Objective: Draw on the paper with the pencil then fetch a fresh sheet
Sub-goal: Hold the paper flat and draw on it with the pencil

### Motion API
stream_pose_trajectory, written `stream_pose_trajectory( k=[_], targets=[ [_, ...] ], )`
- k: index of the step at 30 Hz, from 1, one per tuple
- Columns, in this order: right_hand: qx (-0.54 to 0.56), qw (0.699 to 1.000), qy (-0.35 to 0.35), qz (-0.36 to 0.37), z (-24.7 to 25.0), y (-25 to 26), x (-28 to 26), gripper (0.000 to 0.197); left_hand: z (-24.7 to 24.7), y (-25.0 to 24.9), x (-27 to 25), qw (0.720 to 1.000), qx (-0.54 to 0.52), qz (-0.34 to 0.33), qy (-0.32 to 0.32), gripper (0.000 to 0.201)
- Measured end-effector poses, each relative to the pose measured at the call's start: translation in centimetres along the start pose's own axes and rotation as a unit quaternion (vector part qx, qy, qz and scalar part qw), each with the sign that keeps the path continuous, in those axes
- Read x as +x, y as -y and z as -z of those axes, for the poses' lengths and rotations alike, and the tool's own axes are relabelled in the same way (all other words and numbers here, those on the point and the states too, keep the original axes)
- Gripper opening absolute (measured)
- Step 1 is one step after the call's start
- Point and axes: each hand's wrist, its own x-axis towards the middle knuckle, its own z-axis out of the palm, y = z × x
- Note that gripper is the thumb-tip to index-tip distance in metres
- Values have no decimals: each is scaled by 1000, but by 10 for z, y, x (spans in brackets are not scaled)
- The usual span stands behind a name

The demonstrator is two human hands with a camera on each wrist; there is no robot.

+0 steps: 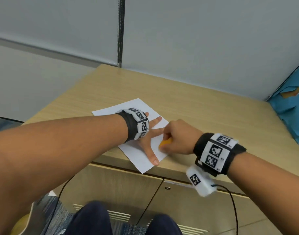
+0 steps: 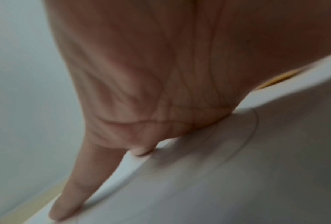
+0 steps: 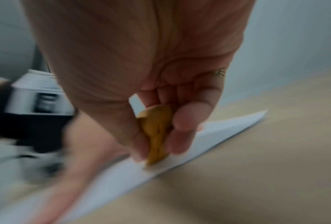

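A white sheet of paper (image 1: 137,155) lies near the front edge of the wooden cabinet top (image 1: 204,116). My left hand (image 1: 149,133) lies flat on it with fingers spread, holding it down; the left wrist view shows the palm (image 2: 161,91) on the paper (image 2: 237,174), where faint curved pencil lines show. My right hand (image 1: 177,136) grips a yellow pencil (image 1: 165,143) with its tip on the sheet's right part. In the right wrist view the thumb and fingers pinch the blurred yellow pencil (image 3: 157,136) against the paper (image 3: 208,141).
The paper's near corner overhangs the cabinet's front edge (image 1: 162,173). A grey partition wall (image 1: 196,39) stands behind, and a blue torn surface (image 1: 291,116) is at the right. Cabinet doors (image 1: 120,192) and my knees are below. A cable (image 1: 233,209) hangs from the right wristband.
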Motion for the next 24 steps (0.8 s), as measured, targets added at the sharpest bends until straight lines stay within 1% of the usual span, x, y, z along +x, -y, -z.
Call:
stream_pose_trajectory(
  k=[1,2,3,4,6,7,8,9,11,12,13,15,16,17,19,20,21,22,24],
  targets=[
    [6,999,-23,-33,6,-10,7,20,-1,-1,1,1000,3,2,-2,141],
    [7,998,-46,-51,7,-17,12,19,-3,-1,4,1000,5,4,-3,143],
    [-2,997,-55,-49,4,-17,12,17,-3,-2,5,1000,6,4,-6,144],
    [-10,998,-47,-27,1,-7,8,17,-3,-1,5,1000,9,3,-8,144],
    [-23,999,-7,44,-9,17,-4,19,-2,1,5,1000,6,3,-2,144],
    [-10,998,13,53,-11,19,-7,21,-2,1,4,1000,2,5,0,144],
    [-1,999,17,40,-7,13,-5,23,-2,1,4,1000,0,3,-1,143],
    [2,1000,5,9,0,3,3,24,-2,0,2,1000,4,1,-3,143],
    [-5,998,-41,-45,9,-16,16,22,-3,-1,5,1000,6,3,-1,145],
    [-13,997,-55,-51,7,-15,15,19,-4,-1,6,1000,2,3,-2,146],
    [-18,998,-49,-36,3,-6,10,18,-3,-2,5,1000,5,3,-5,146],
    [-24,999,-7,31,-9,18,-3,19,-4,2,6,1000,8,0,-7,145],
    [-14,999,11,44,-12,20,-7,21,-4,2,5,1000,1,3,-4,144],
    [-4,1000,14,28,-7,15,-5,23,-4,2,5,1000,0,4,-3,143],
    [22,999,-25,-40,5,-7,8,20,-2,-1,3,1000,4,2,4,144],
    [22,997,-45,-61,7,-15,12,20,-2,-2,3,1000,2,3,7,146],
    [13,997,-52,-60,5,-14,11,20,-2,-2,3,1000,2,5,7,147],
    [3,999,-40,-35,2,-4,7,18,-1,-2,2,1000,4,6,7,146],
    [-8,999,10,35,-9,18,-6,18,-1,1,2,1000,9,8,6,144]
  ],
)
